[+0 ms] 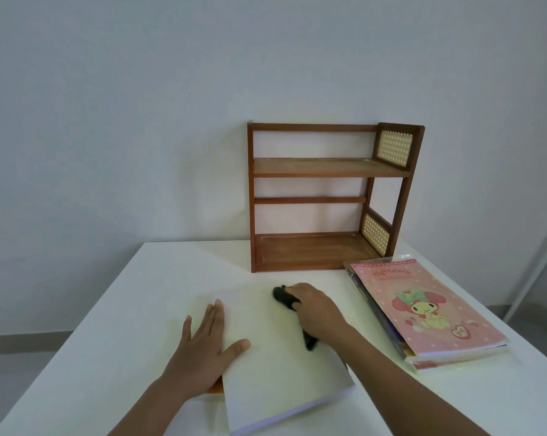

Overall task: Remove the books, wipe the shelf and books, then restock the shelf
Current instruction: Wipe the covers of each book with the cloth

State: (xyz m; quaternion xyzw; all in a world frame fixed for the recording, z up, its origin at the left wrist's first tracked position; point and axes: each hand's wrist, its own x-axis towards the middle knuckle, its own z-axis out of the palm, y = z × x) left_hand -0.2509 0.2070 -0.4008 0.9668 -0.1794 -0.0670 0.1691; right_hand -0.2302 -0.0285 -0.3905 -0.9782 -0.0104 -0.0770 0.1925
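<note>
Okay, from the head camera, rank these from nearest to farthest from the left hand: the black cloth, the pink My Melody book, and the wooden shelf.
Measured from the left hand, which lies flat on the white book:
1. Black cloth, just to its right, held in the right hand on the same book.
2. Wooden shelf, ahead against the wall.
3. Pink My Melody book, on the stack far right.
Shelf and pink book are nearly too close to call.

Pink book (423, 306) cover title: "My Melody", in pink script near the top edge.
Line under the title: small print, too blurred to read.
White book (275, 357): blank cover facing up, no text readable.
Shelf (325, 196): no label or marking readable.
</note>
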